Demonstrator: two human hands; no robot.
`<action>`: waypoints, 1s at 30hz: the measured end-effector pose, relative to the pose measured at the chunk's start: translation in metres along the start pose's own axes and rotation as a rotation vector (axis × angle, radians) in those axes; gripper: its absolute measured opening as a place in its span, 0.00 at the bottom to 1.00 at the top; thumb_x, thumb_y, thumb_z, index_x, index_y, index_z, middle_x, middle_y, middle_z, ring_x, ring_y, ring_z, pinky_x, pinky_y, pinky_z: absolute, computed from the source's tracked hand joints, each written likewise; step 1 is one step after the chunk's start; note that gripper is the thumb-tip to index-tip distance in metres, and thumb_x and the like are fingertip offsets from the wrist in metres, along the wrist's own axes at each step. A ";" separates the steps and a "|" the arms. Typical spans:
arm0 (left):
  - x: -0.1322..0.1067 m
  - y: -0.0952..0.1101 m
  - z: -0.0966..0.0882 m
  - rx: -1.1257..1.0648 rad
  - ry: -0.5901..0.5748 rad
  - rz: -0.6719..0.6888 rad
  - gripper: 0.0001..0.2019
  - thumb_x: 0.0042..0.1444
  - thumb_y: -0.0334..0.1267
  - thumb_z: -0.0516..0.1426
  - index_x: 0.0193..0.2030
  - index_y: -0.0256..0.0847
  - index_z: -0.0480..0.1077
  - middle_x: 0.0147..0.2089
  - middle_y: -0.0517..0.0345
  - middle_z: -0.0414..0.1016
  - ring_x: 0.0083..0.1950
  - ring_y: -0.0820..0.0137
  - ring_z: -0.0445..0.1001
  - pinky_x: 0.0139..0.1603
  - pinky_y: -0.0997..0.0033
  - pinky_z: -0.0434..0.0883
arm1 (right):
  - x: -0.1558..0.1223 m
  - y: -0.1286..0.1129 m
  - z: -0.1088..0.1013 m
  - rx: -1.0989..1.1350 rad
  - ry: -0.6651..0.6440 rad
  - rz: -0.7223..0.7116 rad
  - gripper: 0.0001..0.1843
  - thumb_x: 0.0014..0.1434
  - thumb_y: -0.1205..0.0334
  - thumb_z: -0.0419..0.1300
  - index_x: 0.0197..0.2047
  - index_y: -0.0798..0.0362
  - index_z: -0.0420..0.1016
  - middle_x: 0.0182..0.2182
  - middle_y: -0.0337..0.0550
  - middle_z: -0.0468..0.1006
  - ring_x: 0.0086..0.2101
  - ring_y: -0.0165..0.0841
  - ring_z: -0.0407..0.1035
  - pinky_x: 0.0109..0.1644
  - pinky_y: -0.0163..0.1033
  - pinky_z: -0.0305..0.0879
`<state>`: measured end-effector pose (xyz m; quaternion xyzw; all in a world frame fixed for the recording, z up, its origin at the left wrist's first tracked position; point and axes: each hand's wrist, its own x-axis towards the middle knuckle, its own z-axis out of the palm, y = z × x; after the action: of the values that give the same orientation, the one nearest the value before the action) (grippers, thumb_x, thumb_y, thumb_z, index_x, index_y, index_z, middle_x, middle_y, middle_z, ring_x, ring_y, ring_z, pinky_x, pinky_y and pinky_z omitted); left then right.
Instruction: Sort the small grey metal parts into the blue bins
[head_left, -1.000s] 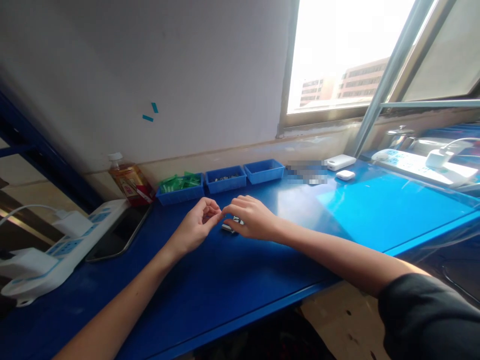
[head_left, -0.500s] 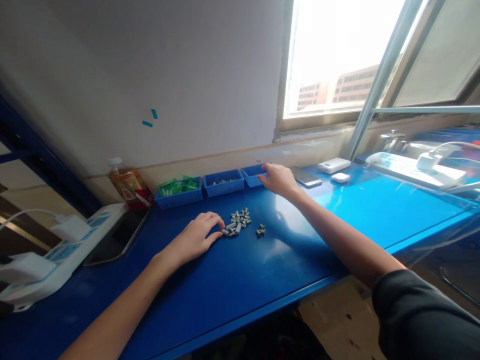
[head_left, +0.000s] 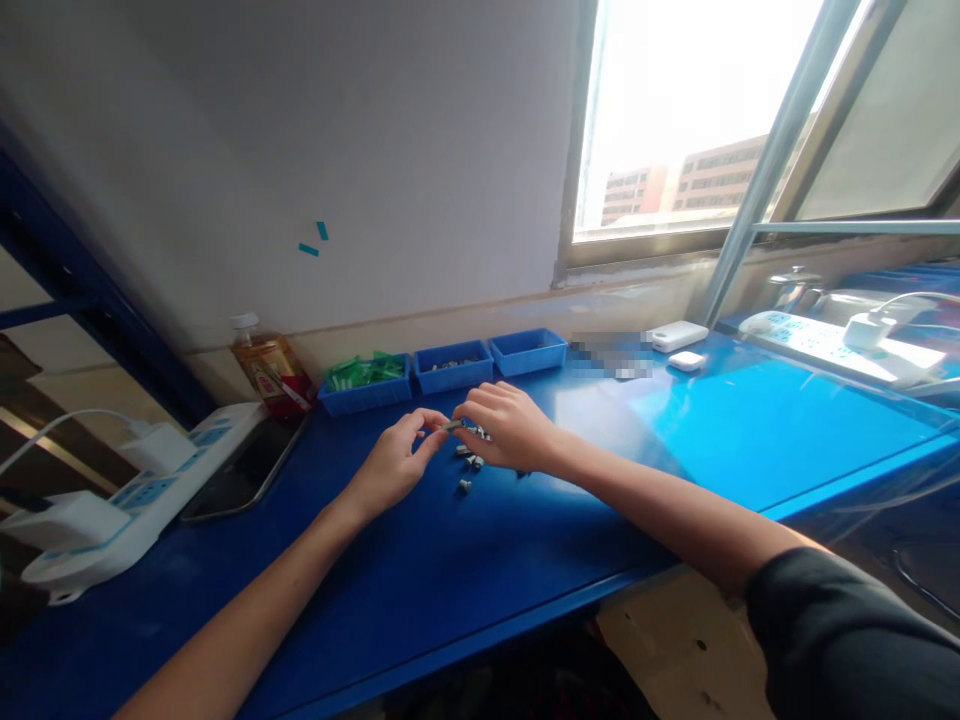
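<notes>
My left hand (head_left: 397, 455) pinches a short grey metal hex standoff (head_left: 451, 426) between thumb and fingers, just above the blue table. From the other side, my right hand (head_left: 510, 425) closes its fingertips at the right end of the standoff; whether a smaller part sits in them is hidden. Below and behind the right hand lies a pile of small grey metal parts (head_left: 471, 458), partly covered by it. One loose screw-like piece (head_left: 465, 486) lies nearer me, apart from the pile.
Along the wall stand three blue bins: one with green pieces (head_left: 367, 370), one with small metal parts (head_left: 454, 362), one showing a bare inside (head_left: 529, 350). A bottle (head_left: 266, 365), dark phone (head_left: 244, 470) and power strip (head_left: 142, 505) are left; white devices (head_left: 679, 335) lie right.
My right hand has come back from the right-hand bin to meet my left hand. The left hand has lifted the standoff off the table. One small piece now lies nearer me.
</notes>
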<state>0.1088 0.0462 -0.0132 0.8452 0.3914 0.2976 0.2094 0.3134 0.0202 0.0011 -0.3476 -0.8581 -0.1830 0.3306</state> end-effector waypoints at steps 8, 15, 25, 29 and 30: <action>0.000 -0.002 0.017 0.267 -0.103 0.143 0.12 0.59 0.43 0.55 0.48 0.44 0.71 0.49 0.54 0.74 0.53 0.60 0.68 0.54 0.59 0.65 | 0.062 0.049 -0.023 -0.187 0.098 0.421 0.15 0.63 0.56 0.54 0.48 0.56 0.71 0.37 0.49 0.77 0.40 0.39 0.69 0.45 0.41 0.60; 0.000 -0.009 0.016 0.303 -0.047 0.104 0.08 0.61 0.39 0.52 0.40 0.42 0.71 0.42 0.54 0.76 0.48 0.61 0.70 0.49 0.60 0.67 | 0.018 0.028 0.003 0.086 -0.328 0.173 0.15 0.60 0.55 0.58 0.47 0.53 0.74 0.40 0.46 0.77 0.41 0.36 0.70 0.42 0.37 0.61; 0.001 0.002 0.001 -0.021 0.115 0.053 0.16 0.62 0.46 0.50 0.51 0.39 0.68 0.49 0.50 0.74 0.49 0.62 0.72 0.50 0.61 0.70 | 0.006 0.000 0.006 0.036 0.021 0.035 0.11 0.64 0.57 0.53 0.36 0.55 0.71 0.30 0.43 0.76 0.32 0.32 0.69 0.36 0.36 0.58; -0.003 0.006 -0.004 0.029 -0.027 0.079 0.29 0.60 0.51 0.52 0.65 0.40 0.54 0.62 0.44 0.62 0.62 0.58 0.63 0.59 0.55 0.65 | 0.040 0.017 -0.007 -0.015 0.254 0.151 0.12 0.65 0.57 0.50 0.41 0.54 0.69 0.30 0.43 0.76 0.32 0.32 0.69 0.39 0.36 0.59; -0.005 0.007 -0.005 0.085 -0.082 0.113 0.31 0.59 0.52 0.54 0.65 0.42 0.54 0.64 0.44 0.60 0.64 0.57 0.60 0.61 0.54 0.62 | 0.052 0.024 -0.011 -0.050 0.274 0.222 0.12 0.66 0.57 0.50 0.43 0.54 0.69 0.31 0.44 0.77 0.34 0.32 0.69 0.40 0.36 0.60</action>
<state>0.1065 0.0389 -0.0074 0.8856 0.3464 0.2570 0.1722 0.3075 0.0558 0.0472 -0.4202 -0.7566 -0.2120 0.4539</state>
